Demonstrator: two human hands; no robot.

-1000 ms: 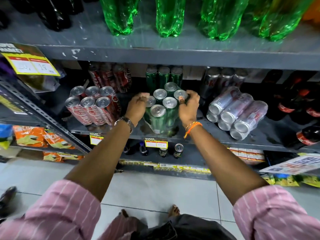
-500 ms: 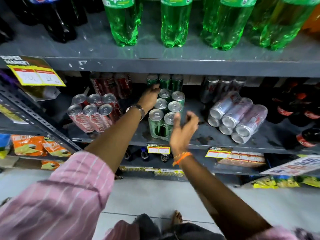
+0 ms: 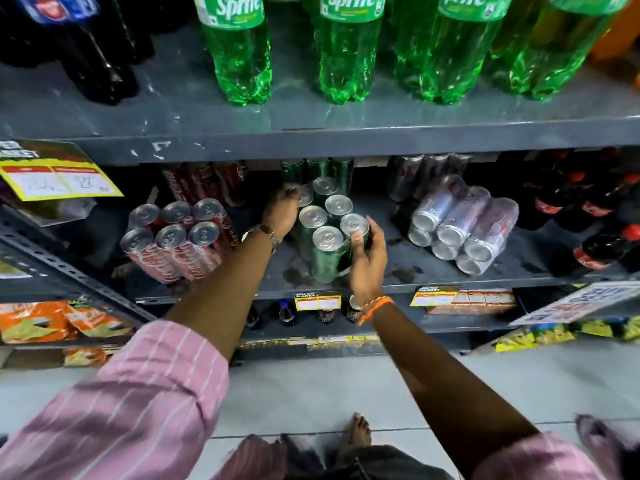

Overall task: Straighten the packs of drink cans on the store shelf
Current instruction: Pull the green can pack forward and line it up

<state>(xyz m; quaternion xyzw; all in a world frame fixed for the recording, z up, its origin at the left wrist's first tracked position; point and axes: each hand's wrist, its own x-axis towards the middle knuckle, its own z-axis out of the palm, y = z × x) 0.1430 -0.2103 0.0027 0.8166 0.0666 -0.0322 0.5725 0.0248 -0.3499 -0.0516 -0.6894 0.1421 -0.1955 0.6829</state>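
Your pink striped sleeves sit nearest the camera, both forearms reaching out over the pale tiled floor (image 3: pixel 311 386) toward the middle shelf (image 3: pixel 433 275); your right hand (image 3: pixel 367 261), with an orange thread at the wrist, is cupped against the near right corner of the green can pack (image 3: pixel 327 233), thumb on the front can's side and fingers wrapped round the can behind it, so it grips the pack; your left hand (image 3: pixel 281 213), a watch on its wrist, lies further in against the pack's far left side, fingers curled at the rear cans, though you cannot tell how firmly it clasps; the pack stands upright on the shelf, set at a slant to the shelf edge; to its left stands the red can pack (image 3: pixel 176 237), tipped back; to the right the silver can pack (image 3: pixel 460 230) lies on its side, well apart; behind stand more cans in shadow; above, green Sprite bottles (image 3: pixel 346 50) stand on the upper shelf (image 3: pixel 277 133).
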